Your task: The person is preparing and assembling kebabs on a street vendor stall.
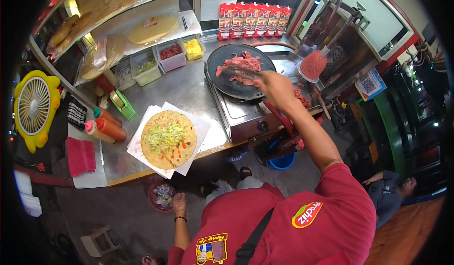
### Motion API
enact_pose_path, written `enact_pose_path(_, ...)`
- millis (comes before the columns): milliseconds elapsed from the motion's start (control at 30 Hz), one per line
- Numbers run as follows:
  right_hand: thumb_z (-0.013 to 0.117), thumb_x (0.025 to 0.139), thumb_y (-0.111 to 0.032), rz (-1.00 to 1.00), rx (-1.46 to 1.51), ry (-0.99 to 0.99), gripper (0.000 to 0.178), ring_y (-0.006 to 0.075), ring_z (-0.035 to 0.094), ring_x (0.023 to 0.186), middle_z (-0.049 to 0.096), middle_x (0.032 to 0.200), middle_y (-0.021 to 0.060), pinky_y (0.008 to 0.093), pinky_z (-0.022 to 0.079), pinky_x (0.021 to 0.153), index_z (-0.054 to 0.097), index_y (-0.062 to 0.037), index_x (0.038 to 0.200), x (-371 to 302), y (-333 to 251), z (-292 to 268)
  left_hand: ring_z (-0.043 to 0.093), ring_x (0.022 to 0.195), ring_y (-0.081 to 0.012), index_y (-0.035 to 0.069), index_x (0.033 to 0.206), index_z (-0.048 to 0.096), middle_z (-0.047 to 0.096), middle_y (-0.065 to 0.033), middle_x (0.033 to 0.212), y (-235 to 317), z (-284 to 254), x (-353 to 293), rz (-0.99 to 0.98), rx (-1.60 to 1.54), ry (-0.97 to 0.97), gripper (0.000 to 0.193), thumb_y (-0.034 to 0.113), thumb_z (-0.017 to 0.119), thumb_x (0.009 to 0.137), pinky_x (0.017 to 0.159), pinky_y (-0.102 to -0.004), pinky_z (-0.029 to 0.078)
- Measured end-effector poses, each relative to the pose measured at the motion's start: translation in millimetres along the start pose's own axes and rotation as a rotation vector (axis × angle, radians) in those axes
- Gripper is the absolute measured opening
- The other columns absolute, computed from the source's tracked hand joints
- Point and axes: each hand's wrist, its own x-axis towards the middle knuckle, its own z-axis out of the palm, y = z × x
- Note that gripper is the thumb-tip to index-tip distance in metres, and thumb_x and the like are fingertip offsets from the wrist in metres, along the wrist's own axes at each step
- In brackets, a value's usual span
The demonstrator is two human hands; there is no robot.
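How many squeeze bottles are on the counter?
3, clustered at the left end of the counter: the teal-tipped bottle at the back, the red-tipped bottle between, the pink-tipped bottle in front.

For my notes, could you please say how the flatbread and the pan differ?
The flatbread is tan; the pan is black. The flatbread lies on white paper, the pan on a stove. The flatbread carries shredded greens, the pan strips of meat. Both are round.
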Motion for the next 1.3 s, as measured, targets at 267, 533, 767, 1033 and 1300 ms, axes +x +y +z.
enact_pose_path(267, 0.073, 0.092, -0.045, 0.191, -0.004, -0.021, 0.038, 0.0388, 0.073, 0.08, 0.074, 0.081, 0.0188, 0.0499, 0.055, 0.073, 0.08, -0.0079, 0.099, -41, 80, -51, 0.061, 0.069, -0.0118, 0.007, 0.095, 0.066, 0.065, -0.0014, 0.081, 17, 21, -34, -0.126, 0.066, 0.146, 0.019, 0.025, 0.071, 0.097, 0.061, -0.0298, 0.051)
enact_pose_path(533, 0.07, 0.095, -0.04, 0.082, 0.018, -0.065, 0.034, 0.0405, 0.072, 0.085, 0.074, 0.087, 0.0181, 0.0527, 0.054, 0.073, 0.077, -0.0088, 0.106, 3, 96, -25, 0.064, 0.072, -0.0151, 0.003, 0.097, 0.069, 0.07, -0.007, 0.088, 58, 113, -72, 0.158, 0.118, -0.031, 0.022, 0.024, 0.074, 0.094, 0.067, -0.0334, 0.054)
enact_pose_path(767, 0.072, 0.093, -0.04, -0.031, 0.081, 0.076, 0.036, 0.0396, 0.072, 0.085, 0.073, 0.088, 0.0187, 0.0523, 0.054, 0.075, 0.073, -0.0046, 0.102, -11, 110, -3, 0.07, 0.081, -0.023, -0.002, 0.099, 0.07, 0.073, -0.0144, 0.088, 63, 168, -114, 0.261, 0.334, -0.027, 0.025, 0.023, 0.073, 0.094, 0.077, -0.0397, 0.055)
enact_pose_path(1033, 0.077, 0.089, -0.034, 0.327, 0.031, 0.145, 0.038, 0.04, 0.071, 0.091, 0.075, 0.094, 0.0195, 0.0527, 0.049, 0.079, 0.076, -0.0058, 0.114, -141, 198, -4, 0.07, 0.082, -0.0221, -0.001, 0.107, 0.068, 0.071, -0.0152, 0.093, 233, 282, -174, 0.72, 0.245, -0.398, 0.029, 0.026, 0.071, 0.099, 0.076, -0.038, 0.056)
enact_pose_path(1300, 0.078, 0.09, -0.042, 0.413, 0.714, -0.065, 0.055, 0.0336, 0.072, 0.086, 0.075, 0.098, 0.0158, 0.0463, 0.054, 0.072, 0.063, 0.0046, 0.116, -151, 97, -3, 0.058, 0.057, -0.0125, -0.001, 0.076, 0.065, 0.058, -0.006, 0.063, 307, 362, -158, 0.69, 0.372, -0.25, 0.04, 0.029, 0.069, 0.101, 0.053, -0.0343, 0.047)
